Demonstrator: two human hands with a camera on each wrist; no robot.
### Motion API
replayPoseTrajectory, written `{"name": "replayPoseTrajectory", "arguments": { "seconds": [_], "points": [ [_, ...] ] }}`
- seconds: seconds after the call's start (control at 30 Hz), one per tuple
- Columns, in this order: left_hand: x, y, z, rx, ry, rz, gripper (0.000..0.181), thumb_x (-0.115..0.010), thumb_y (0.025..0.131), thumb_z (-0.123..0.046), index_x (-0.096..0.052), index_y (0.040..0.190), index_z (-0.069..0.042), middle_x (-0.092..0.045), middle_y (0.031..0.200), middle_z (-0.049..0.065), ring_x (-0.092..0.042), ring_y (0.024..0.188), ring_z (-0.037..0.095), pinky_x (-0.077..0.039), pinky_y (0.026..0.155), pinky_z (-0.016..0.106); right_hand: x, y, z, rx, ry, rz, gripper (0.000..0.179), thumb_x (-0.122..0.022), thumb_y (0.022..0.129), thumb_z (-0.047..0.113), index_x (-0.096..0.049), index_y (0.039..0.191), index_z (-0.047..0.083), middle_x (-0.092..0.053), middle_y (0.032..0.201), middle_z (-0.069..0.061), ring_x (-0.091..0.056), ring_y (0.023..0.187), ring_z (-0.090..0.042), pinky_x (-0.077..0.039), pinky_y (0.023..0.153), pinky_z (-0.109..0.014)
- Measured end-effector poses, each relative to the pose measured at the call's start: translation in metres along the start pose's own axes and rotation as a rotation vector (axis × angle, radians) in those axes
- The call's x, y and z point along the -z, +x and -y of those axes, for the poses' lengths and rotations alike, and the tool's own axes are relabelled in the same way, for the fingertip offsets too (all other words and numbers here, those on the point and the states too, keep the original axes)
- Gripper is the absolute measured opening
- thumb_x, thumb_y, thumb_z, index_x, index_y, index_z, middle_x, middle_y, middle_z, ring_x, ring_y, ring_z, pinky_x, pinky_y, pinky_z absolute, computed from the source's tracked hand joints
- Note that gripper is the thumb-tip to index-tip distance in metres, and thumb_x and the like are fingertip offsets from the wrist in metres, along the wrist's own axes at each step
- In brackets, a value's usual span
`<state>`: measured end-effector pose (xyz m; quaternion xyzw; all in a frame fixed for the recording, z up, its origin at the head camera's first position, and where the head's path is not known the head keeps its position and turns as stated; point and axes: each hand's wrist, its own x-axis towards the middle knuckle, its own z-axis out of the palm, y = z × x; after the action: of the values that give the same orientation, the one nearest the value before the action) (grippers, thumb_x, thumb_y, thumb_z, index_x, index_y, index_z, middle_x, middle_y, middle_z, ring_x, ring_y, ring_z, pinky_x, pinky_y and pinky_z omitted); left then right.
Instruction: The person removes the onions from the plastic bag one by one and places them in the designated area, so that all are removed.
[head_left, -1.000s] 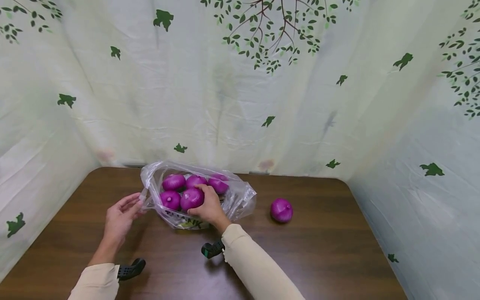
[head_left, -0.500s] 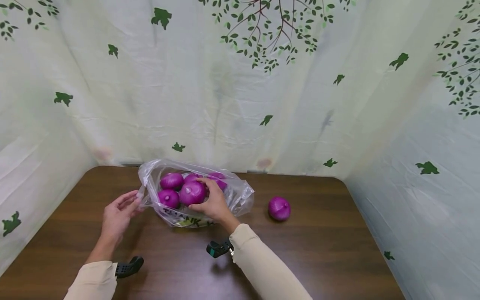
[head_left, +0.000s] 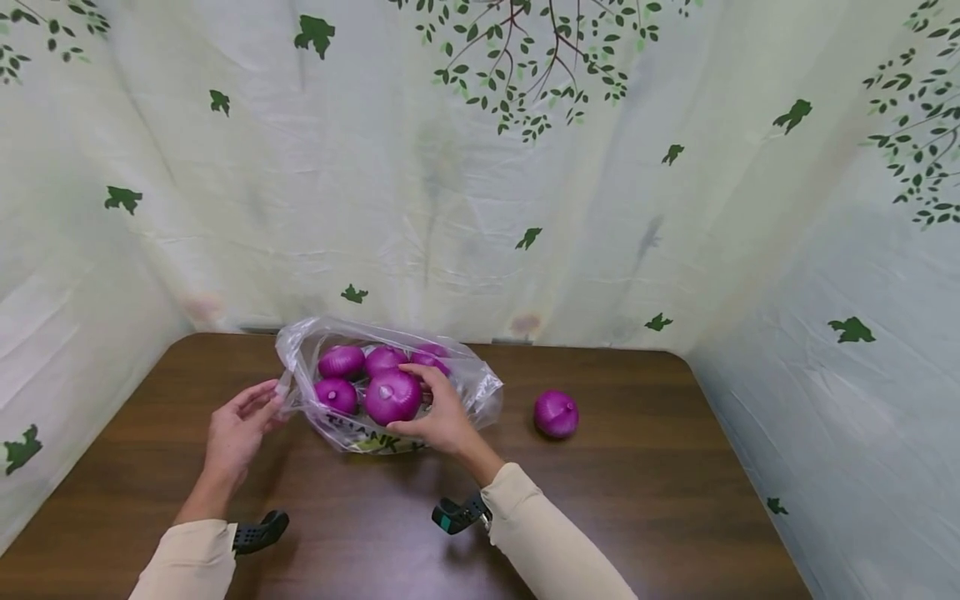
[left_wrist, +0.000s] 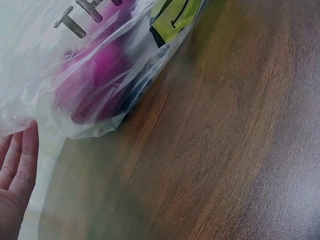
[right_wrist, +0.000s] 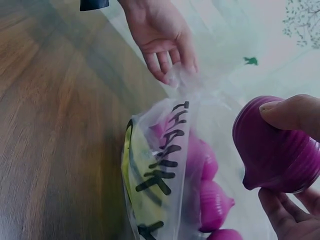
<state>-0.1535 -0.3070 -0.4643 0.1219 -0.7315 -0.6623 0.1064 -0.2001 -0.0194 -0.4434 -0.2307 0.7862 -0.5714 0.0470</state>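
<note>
A clear plastic bag [head_left: 480,385] with dark printed letters lies open on the table, several purple onions [head_left: 342,362] inside it. My left hand [head_left: 242,423] pinches the bag's left edge between thumb and fingers; the left wrist view shows its fingers [left_wrist: 26,155] at the plastic. My right hand [head_left: 444,417] grips one purple onion [head_left: 393,397] over the bag's mouth, thumb on one side and fingers on the other. In the right wrist view that held onion [right_wrist: 272,145] appears beside the bag, its pointed tip downward.
Another purple onion [head_left: 557,414] sits alone on the brown wooden table [head_left: 637,492], right of the bag. A pale curtain [head_left: 480,192] printed with leaves hangs behind the table and along both sides. Each wrist wears a black strapped device [head_left: 261,532].
My right hand has lifted the gripped onion up from among the others and moved slightly right with it. The left hand keeps its pinch on the bag's edge. The head view has shifted a little.
</note>
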Motion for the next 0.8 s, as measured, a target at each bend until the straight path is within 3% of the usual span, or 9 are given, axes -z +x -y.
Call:
{"name": "replayPoseTrajectory", "arguments": {
  "seconds": [0.27,0.43,0.67,0.8],
  "points": [
    [-0.003,0.004,0.001,-0.006,-0.017,0.005,0.047,-0.064,0.093,-0.016,-0.049,0.131,0.006,-0.062,0.092,-0.021,-0.062,0.080,-0.003,-0.055,0.070,0.017,0.020,-0.013,0.000,0.042,0.078,0.013,0.077,-0.086,0.067,0.002,-0.051,0.135,0.012,-0.049,0.132,-0.008,-0.054,0.116,-0.026,-0.048,0.096,-0.037],
    [-0.002,0.002,0.002,-0.006,0.018,0.004,0.047,-0.064,0.093,-0.018,-0.050,0.132,0.005,-0.061,0.094,-0.022,-0.062,0.080,-0.003,-0.054,0.070,0.015,0.028,-0.020,0.003,0.015,0.068,0.019,0.079,-0.086,0.067,0.002,-0.049,0.135,0.015,-0.050,0.131,-0.009,-0.053,0.115,-0.029,-0.048,0.095,-0.040],
    [0.000,0.000,0.001,0.006,0.009,0.006,0.045,-0.065,0.092,-0.021,-0.053,0.129,0.003,-0.061,0.094,-0.019,-0.062,0.081,-0.003,-0.054,0.070,0.015,0.042,-0.025,0.013,0.063,0.063,0.031,0.079,-0.086,0.068,0.005,-0.049,0.136,0.014,-0.050,0.129,-0.012,-0.055,0.112,-0.030,-0.049,0.094,-0.042],
    [0.000,0.002,0.001,-0.004,0.078,0.006,0.049,-0.064,0.093,-0.025,-0.052,0.131,0.004,-0.059,0.094,-0.023,-0.061,0.081,-0.005,-0.054,0.071,0.015,0.051,-0.026,0.016,0.074,0.074,0.040,0.079,-0.086,0.067,0.004,-0.050,0.136,0.014,-0.049,0.131,-0.011,-0.056,0.111,-0.028,-0.049,0.094,-0.040]
  ]
}}
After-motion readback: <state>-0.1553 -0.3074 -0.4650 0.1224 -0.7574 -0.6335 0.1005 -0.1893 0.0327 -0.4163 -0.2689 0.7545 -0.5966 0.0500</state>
